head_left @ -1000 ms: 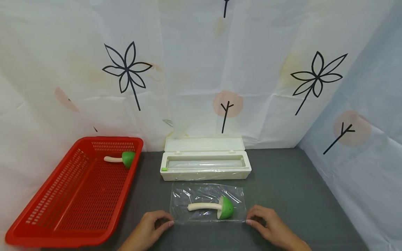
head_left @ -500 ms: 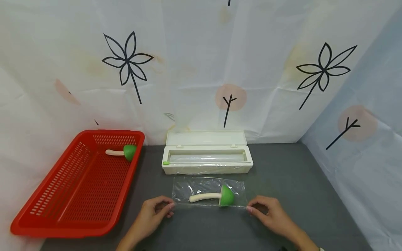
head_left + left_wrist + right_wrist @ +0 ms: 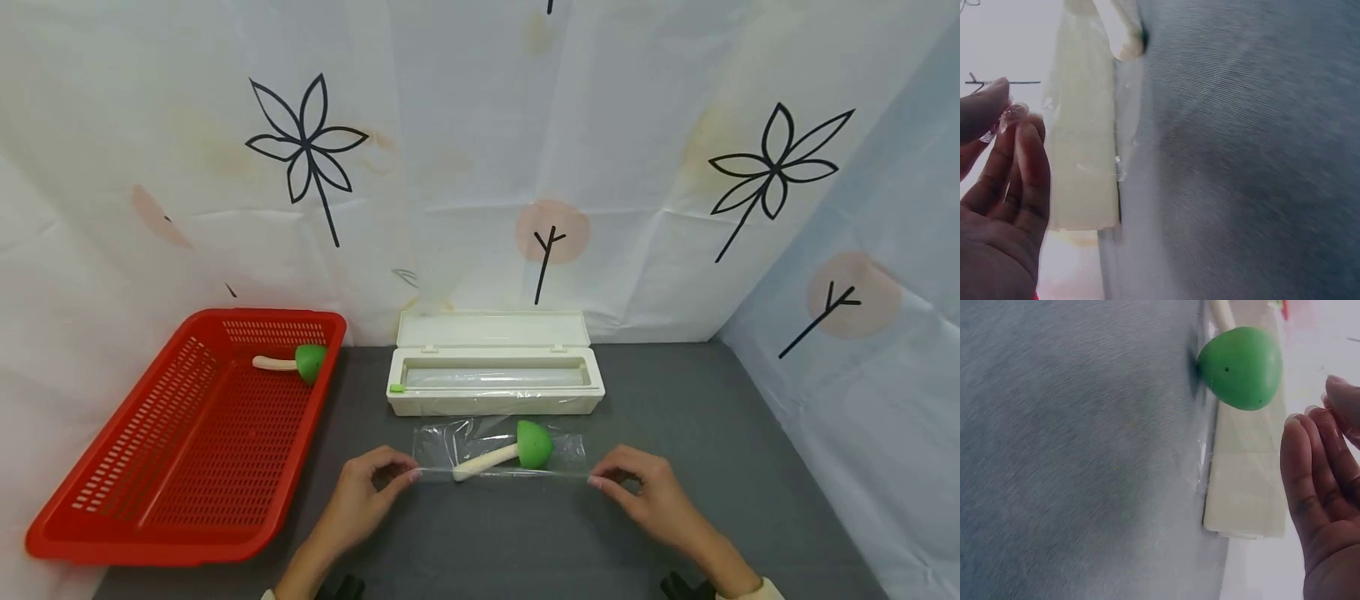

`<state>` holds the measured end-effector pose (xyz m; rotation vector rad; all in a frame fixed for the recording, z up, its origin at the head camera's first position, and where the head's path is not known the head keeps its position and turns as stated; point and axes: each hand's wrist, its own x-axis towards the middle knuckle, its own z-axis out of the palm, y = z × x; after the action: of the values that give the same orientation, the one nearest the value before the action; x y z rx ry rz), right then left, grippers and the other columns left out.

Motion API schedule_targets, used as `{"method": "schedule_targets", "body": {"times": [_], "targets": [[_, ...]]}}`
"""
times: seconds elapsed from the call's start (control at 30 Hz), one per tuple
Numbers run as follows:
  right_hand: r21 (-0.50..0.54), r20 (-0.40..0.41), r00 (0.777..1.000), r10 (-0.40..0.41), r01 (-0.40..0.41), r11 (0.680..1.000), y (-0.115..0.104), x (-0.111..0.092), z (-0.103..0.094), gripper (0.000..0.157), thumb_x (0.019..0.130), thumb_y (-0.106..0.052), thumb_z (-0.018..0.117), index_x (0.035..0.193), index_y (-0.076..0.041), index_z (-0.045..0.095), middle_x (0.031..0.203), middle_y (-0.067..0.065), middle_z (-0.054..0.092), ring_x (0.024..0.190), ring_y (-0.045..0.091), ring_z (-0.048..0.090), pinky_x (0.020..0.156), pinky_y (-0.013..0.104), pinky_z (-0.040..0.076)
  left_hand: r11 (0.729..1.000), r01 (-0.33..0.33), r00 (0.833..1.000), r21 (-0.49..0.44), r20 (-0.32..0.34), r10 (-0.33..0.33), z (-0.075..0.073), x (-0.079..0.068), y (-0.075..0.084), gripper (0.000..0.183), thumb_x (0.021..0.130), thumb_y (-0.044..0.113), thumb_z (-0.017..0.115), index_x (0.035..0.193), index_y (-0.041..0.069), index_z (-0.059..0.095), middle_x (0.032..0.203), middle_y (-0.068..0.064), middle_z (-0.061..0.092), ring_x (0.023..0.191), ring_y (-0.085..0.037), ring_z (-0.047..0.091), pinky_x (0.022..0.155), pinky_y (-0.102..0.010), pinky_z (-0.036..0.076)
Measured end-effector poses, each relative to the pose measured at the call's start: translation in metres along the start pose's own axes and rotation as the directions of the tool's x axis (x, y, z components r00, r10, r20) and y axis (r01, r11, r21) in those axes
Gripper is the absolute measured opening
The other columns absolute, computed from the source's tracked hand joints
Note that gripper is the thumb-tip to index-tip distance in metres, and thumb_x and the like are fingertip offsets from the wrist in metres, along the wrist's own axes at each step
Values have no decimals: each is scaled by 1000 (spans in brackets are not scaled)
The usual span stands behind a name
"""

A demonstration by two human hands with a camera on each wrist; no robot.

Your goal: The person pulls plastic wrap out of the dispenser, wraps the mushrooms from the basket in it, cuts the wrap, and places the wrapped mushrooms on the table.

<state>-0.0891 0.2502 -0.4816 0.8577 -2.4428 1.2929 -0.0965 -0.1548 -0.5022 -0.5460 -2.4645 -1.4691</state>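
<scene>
A toy mushroom point(image 3: 534, 444) with a green cap and cream stem lies on a sheet of clear plastic wrap point(image 3: 435, 446) in the middle of the dark table. My left hand point(image 3: 363, 496) pinches the sheet's near left corner between thumb and fingers; in the left wrist view, crumpled film point(image 3: 1015, 112) shows there. At the near right corner, my right hand point(image 3: 648, 496) pinches the film the same way. The near edge is stretched between both hands, raised toward the mushroom. In the right wrist view the green cap point(image 3: 1244, 369) appears beyond the fingers.
Just behind the sheet stands a white plastic wrap dispenser point(image 3: 495, 405) with its lid raised and a roll inside. A red basket point(image 3: 150, 552) at the left holds another green-capped toy mushroom point(image 3: 309, 362). A white printed cloth point(image 3: 465, 150) hangs behind the table.
Both hands have moved the near edge of the wrap up and away from me. The mushroom has turned on the sheet, its cap shifting back and its stem end pointing nearer. The view has tilted down slightly.
</scene>
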Motion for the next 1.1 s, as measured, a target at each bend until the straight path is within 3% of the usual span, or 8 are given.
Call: {"method": "schedule_targets", "body": {"times": [0.17,0.3,0.4,0.47,0.57,0.67,0.83,1.1], "targets": [[105,-2,986,169,-168,980,6,10,-5,20,88,4,74,97,-14,76,89,-3,70,79,8,66,69,25,56,982,146,989,-120,28,-143,0,15,-5,6,88,8,79,94,10,77,83,5,71,74,-8,65,68,-26,54],[107,-15,966,259,-256,961,13,23,-5,12,91,1,73,98,-7,77,91,-1,71,80,8,66,70,26,55,930,288,956,-230,12,-293,3,27,-9,12,91,10,77,99,2,77,89,-5,74,81,-11,67,74,-25,54],[59,-56,958,281,-278,959,20,32,-3,8,93,-3,72,99,-6,77,92,1,72,79,9,65,70,27,54,898,339,933,-280,-25,-360,8,37,-10,14,93,11,75,102,0,76,92,-9,73,83,-13,67,75,-25,54],[20,-95,956,276,-275,961,23,38,-1,7,93,-4,72,98,-6,77,93,3,72,80,10,64,71,29,53,889,333,931,-313,-43,-363,12,43,-10,15,94,10,73,103,-3,74,92,-14,72,82,-16,69,75,-27,56],[-4,-152,950,272,-276,961,26,47,3,6,94,-4,72,98,-6,76,97,4,71,85,9,64,75,31,53,887,281,944,-366,-61,-324,19,51,-10,16,97,7,69,104,-7,69,87,-20,68,74,-21,71,67,-34,60],[74,-166,935,313,-305,949,28,55,7,7,96,-5,69,98,0,73,96,8,70,87,9,66,77,32,56,896,248,951,-367,-85,-298,24,57,-10,13,99,5,66,105,-6,66,79,-20,65,62,-22,69,56,-38,59],[292,-112,916,386,-341,894,33,59,15,16,102,-3,60,102,13,62,85,24,67,73,21,71,67,37,60,921,261,945,-290,-117,-305,30,61,-10,6,101,9,64,104,3,65,70,-14,61,49,-19,62,43,-40,54],[276,-65,889,453,-420,864,37,56,26,17,108,-9,51,107,7,53,80,21,63,68,32,69,56,41,59,954,267,959,-134,-60,-276,34,60,-17,5,107,16,54,110,12,56,73,-15,58,46,-18,61,40,-36,53]]}}
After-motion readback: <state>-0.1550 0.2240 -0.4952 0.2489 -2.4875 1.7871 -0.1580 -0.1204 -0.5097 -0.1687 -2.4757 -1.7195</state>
